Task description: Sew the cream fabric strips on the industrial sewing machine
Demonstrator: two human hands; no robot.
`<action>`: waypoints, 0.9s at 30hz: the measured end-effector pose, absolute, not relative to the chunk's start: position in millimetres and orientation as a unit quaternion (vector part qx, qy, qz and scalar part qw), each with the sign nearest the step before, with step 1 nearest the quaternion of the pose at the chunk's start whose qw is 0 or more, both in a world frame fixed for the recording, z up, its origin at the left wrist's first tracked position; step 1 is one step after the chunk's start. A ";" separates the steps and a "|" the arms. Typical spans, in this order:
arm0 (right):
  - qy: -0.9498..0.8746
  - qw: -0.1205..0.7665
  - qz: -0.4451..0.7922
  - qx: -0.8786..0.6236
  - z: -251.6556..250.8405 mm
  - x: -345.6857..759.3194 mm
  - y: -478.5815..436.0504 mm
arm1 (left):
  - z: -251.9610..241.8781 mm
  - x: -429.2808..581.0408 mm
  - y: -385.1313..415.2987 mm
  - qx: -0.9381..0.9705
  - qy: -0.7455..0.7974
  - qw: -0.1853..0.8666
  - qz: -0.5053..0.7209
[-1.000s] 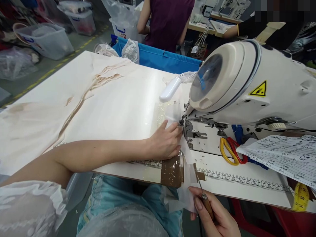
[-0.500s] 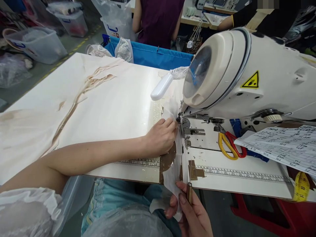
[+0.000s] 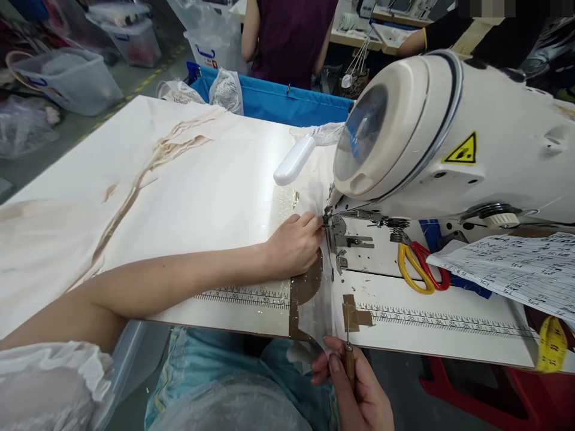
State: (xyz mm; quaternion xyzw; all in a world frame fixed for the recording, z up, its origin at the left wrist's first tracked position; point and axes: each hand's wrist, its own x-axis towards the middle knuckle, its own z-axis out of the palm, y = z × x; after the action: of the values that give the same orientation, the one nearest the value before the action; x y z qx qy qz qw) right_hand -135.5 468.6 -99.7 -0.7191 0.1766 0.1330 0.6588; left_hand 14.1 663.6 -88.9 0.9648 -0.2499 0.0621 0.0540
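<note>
My left hand [image 3: 297, 242] is closed on a strip of sheer white fabric [image 3: 315, 311] close beside the presser foot [image 3: 327, 216] of a sewing machine [image 3: 404, 126]. Its fingers are curled together, and their tips are partly hidden. Below the table's front edge, my right hand [image 3: 359, 383] pinches the near end of this strip between thumb and finger. An awl [image 3: 349, 359] with a wooden handle is also held in that hand, its thin metal point upward. Between the two hands the fabric runs over brown tape and hangs past the edge.
Yellow-and-red scissors [image 3: 415, 268] lie right of the needle area, near written paper sheets [image 3: 516, 269] and a yellow tape measure [image 3: 551, 344]. Beige fabric strips [image 3: 135, 194] lie on the left tabletop. Behind are a blue cloth bin [image 3: 287, 102] and two other people.
My right hand has moved slightly down and right with the awl, and the fabric strip between the hands looks more stretched. The left hand stays almost in place by the presser foot.
</note>
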 end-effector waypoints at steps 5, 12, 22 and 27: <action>0.158 0.660 0.130 -0.723 -97.3 -135.2 468.7 | -89.0 11.5 666.5 0.964 -0.251 0.034 0.076; 0.161 0.656 0.123 -0.727 -98.0 -134.6 468.6 | -93.9 0.9 661.8 0.952 -0.282 0.035 0.115; 0.173 0.625 0.135 -0.749 -89.6 -127.1 468.2 | -96.7 -3.5 660.3 0.946 -0.298 0.041 0.119; 0.184 0.621 0.130 -0.750 -87.4 -128.7 469.6 | -97.1 -4.0 659.6 0.946 -0.297 0.039 0.121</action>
State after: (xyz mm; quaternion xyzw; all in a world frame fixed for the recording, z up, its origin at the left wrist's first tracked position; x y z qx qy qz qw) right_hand -128.7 469.6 -87.4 -0.7504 0.1841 0.1304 0.6213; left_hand -4.0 659.6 -97.1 0.9462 -0.2975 0.1212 0.0390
